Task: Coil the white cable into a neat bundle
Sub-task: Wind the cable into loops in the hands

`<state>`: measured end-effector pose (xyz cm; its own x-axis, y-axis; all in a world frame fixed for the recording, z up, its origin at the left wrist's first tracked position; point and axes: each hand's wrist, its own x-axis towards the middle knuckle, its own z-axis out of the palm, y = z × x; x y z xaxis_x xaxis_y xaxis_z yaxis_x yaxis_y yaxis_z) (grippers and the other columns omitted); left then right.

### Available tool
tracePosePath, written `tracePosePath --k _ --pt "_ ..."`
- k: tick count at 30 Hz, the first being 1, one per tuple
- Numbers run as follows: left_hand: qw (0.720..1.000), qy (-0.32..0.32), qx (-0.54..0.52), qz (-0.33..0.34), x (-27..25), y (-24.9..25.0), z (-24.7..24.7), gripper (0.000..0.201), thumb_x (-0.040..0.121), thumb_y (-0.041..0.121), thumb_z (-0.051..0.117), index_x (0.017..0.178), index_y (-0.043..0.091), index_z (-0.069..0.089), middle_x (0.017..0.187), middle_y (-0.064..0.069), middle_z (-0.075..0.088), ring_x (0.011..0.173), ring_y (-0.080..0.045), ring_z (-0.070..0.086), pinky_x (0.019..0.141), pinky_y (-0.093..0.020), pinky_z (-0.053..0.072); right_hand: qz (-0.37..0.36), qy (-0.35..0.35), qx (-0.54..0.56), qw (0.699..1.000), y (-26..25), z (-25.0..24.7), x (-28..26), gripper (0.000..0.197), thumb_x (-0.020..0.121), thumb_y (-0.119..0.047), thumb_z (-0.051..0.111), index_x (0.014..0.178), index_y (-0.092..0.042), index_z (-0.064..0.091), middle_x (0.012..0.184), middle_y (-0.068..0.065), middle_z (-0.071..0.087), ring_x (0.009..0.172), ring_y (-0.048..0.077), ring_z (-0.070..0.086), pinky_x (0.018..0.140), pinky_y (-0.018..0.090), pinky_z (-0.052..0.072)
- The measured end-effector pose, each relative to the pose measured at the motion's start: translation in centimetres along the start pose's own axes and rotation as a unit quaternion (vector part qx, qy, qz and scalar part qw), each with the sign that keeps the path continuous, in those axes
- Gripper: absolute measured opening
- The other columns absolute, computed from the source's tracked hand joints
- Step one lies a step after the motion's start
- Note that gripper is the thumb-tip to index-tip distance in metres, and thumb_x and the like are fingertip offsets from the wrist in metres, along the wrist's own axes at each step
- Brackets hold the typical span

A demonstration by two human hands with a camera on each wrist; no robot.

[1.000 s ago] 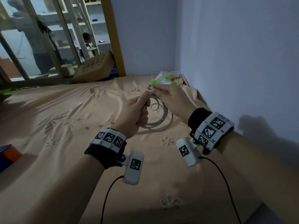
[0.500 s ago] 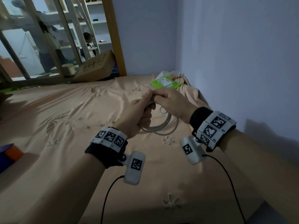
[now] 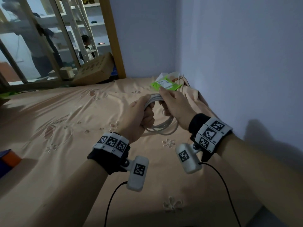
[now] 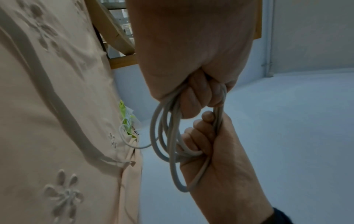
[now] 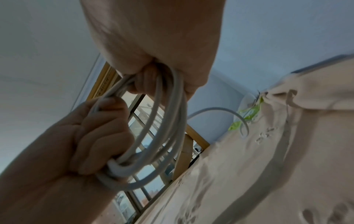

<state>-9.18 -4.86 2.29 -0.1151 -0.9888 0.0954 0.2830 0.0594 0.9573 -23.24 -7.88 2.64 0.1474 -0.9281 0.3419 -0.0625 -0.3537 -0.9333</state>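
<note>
white cable (image 3: pixel 161 126) hangs as several loops held in the air above the bed (image 3: pixel 65 122), gathered between both hands. the left hand (image 3: pixel 138 116) has its fingers curled round one side of the stack of turns, and the right hand (image 3: pixel 176 105) grips the strands just beside it, thumb on top and fingers wrapped under. in the left wrist view the coil (image 4: pixel 168 145) shows four or five turns lying roughly together, though they are not all the same size, with one loop sagging lower than the rest. a loose tail (image 5: pixel 226 113) arcs away from the bundle toward the green packet (image 3: pixel 165 84) lying on the bed near the wall; its far end seems to reach the bedding beside that packet, but the tip is too small to make out. judged from this, most of the winding looks done: the bulk of the length is already in loops and firmly held by both hands. what seems left is taking in that last free stretch, evening the turns so they match, and perhaps securing or setting the bundle down. a cardboard box (image 3: pixel 95 69) leans at the far edge of the bed by the wooden frame (image 3: pixel 113 36).
</note>
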Motion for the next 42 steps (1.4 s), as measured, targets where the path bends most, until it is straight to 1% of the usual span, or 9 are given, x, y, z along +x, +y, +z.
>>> tracePosePath --k 8,11,15,20,24,28,33,38,42 --pt "0.983 -0.106 0.121 -0.089 0.1 1.6 -0.5 0.039 0.099 0.038 0.047 0.079 0.006 0.053 0.050 -0.002 0.035 0.038 -0.013 0.027 0.042 -0.024 0.030 -0.041 -0.137 -0.171 0.975 -0.8 -1.5 0.6 0.051 0.103 -0.039 0.043 0.078 0.003 0.059 0.069 0.013 0.053 0.053 0.021 0.041 0.045 0.029 0.036" --pt "0.983 -0.107 0.120 -0.085 0.2 1.3 -0.2 0.041 0.100 0.041 0.046 0.076 0.008 0.052 0.051 0.001 0.028 0.038 -0.011 0.022 0.040 -0.022 0.025 0.001 -0.160 -0.169 0.973 -1.4 -1.7 0.8 0.041 0.103 -0.037 0.042 0.082 -0.004 0.056 0.071 0.013 0.050 0.049 0.015 0.038 0.043 0.026 0.034" --pt "0.993 -0.078 0.079 -0.031 0.3 0.7 0.5 0.039 0.101 0.039 0.045 0.072 0.014 0.045 0.049 0.007 0.022 0.037 -0.007 0.017 0.037 -0.021 0.016 0.077 -0.128 0.025 0.989 -1.6 -2.1 0.9 0.027 0.101 -0.029 0.048 0.078 -0.016 0.053 0.060 -0.001 0.040 0.048 0.009 0.031 0.045 0.022 0.029" --pt "0.998 -0.056 0.002 0.016 0.2 0.3 0.7 0.037 0.102 0.036 0.042 0.074 0.013 0.046 0.044 0.010 0.023 0.035 -0.005 0.018 0.038 -0.022 0.015 0.136 -0.085 0.222 0.962 -1.2 -2.6 0.5 0.019 0.098 -0.031 0.056 0.085 -0.018 0.054 0.050 -0.007 0.037 0.041 0.006 0.030 0.054 0.025 0.027" --pt "0.998 -0.042 -0.037 0.036 -0.1 -0.4 0.8 0.036 0.102 0.036 0.041 0.074 0.013 0.045 0.042 0.011 0.023 0.034 -0.004 0.017 0.039 -0.022 0.013 0.113 -0.062 0.306 0.943 0.0 -2.8 -0.1 0.023 0.097 -0.027 0.060 0.109 -0.011 0.049 0.057 -0.005 0.047 0.047 0.005 0.041 0.058 0.025 0.031" --pt "0.997 -0.020 -0.051 0.052 -0.1 -0.7 1.2 0.037 0.103 0.036 0.040 0.073 0.014 0.043 0.043 0.010 0.023 0.034 -0.005 0.018 0.039 -0.022 0.017 0.074 -0.051 0.373 0.923 0.2 -2.5 -0.5 0.032 0.091 -0.021 0.065 0.115 -0.007 0.049 0.070 -0.001 0.049 0.061 0.008 0.045 0.061 0.023 0.037" --pt "0.998 -0.025 -0.034 0.041 0.0 -0.8 1.6 0.038 0.102 0.038 0.042 0.074 0.013 0.046 0.044 0.007 0.023 0.037 -0.008 0.018 0.046 -0.027 0.017 0.043 0.020 0.211 0.976 -0.3 -1.9 0.2 0.019 0.093 -0.024 0.066 0.102 -0.008 0.058 0.058 -0.008 0.042 0.047 0.007 0.035 0.048 0.023 0.034" --pt "0.997 -0.064 -0.034 -0.026 -0.4 0.2 1.1 0.038 0.102 0.038 0.043 0.080 0.008 0.051 0.048 0.002 0.029 0.039 -0.012 0.028 0.048 -0.026 0.043 0.033 -0.035 0.147 0.988 -1.4 -2.3 0.4 0.014 0.095 -0.021 0.063 0.095 -0.012 0.052 0.047 -0.011 0.037 0.038 0.006 0.028 0.039 0.020 0.024" --pt "0.995 -0.058 0.011 -0.077 -0.1 1.2 1.4 0.051 0.097 0.056 0.042 0.071 0.012 0.047 0.046 0.005 0.024 0.036 -0.008 0.020 0.036 -0.018 0.027 0.020 -0.109 0.032 0.993 -2.0 -1.8 0.4 0.015 0.095 -0.021 0.063 0.088 -0.016 0.051 0.051 -0.005 0.048 0.043 0.009 0.031 0.042 0.025 0.022"
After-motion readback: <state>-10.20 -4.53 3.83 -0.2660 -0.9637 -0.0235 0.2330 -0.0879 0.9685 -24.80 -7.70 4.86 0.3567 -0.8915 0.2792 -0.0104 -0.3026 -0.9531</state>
